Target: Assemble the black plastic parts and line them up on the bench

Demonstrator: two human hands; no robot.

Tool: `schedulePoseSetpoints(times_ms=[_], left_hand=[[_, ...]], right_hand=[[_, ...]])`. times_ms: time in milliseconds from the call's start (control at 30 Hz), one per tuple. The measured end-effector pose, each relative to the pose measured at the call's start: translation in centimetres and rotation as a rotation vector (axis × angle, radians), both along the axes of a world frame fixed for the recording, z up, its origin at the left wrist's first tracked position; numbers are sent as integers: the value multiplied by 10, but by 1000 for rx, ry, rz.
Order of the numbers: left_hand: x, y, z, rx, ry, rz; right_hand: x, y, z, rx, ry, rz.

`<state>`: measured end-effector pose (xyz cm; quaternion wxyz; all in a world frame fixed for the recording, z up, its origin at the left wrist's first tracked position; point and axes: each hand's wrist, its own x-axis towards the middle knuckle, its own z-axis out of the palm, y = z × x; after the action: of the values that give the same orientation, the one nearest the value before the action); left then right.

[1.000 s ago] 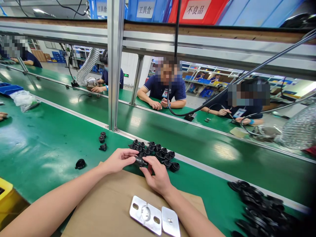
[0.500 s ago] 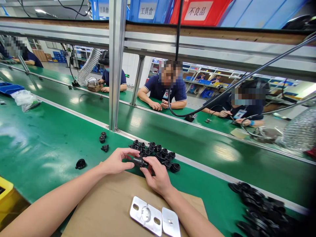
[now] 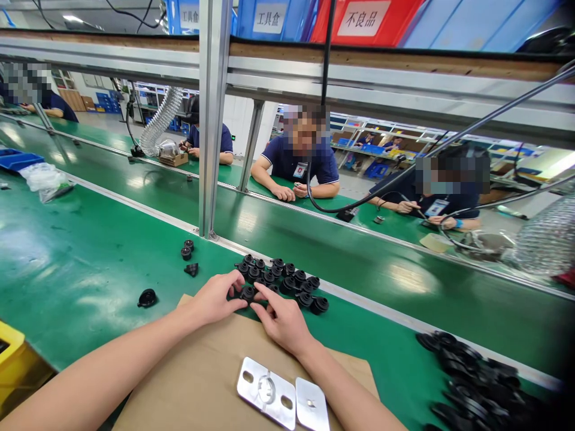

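Hands [image 3: 251, 308] on black part [image 3: 247, 293], cardboard [image 3: 197, 377] beneath

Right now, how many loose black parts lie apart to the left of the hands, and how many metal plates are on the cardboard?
Loose black parts left of the left hand: 4
Metal plates on the cardboard: 2
Total: 6

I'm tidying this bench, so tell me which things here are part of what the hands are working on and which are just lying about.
In use:
left hand
right hand
small black part held between both hands
cluster of black parts
cardboard sheet

Lying about:
metal plates
loose black pieces
black cap
plastic bag
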<state>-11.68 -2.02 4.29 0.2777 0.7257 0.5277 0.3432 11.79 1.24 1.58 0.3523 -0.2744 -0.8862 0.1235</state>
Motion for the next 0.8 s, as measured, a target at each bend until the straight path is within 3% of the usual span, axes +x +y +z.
schedulePoseSetpoints(times_ms=[167,300,400,500,567,800], left_hand=[[-4,7,-3,73,124,171],[-20,10,13,126,223,221],[-40,7,31,124,483,367],[-58,5,42,-52,781,528],[-63,5,43,-134,802,542],[-59,8,38,-161,723,454]], right_hand=[[-1,-3,5,-52,-68,73],[-1,-4,8,-44,-94,68],[-1,-4,9,-29,-95,70],[-2,-4,10,-7,-86,78],[-2,-3,10,10,-70,85],[-3,-5,13,17,-45,108]])
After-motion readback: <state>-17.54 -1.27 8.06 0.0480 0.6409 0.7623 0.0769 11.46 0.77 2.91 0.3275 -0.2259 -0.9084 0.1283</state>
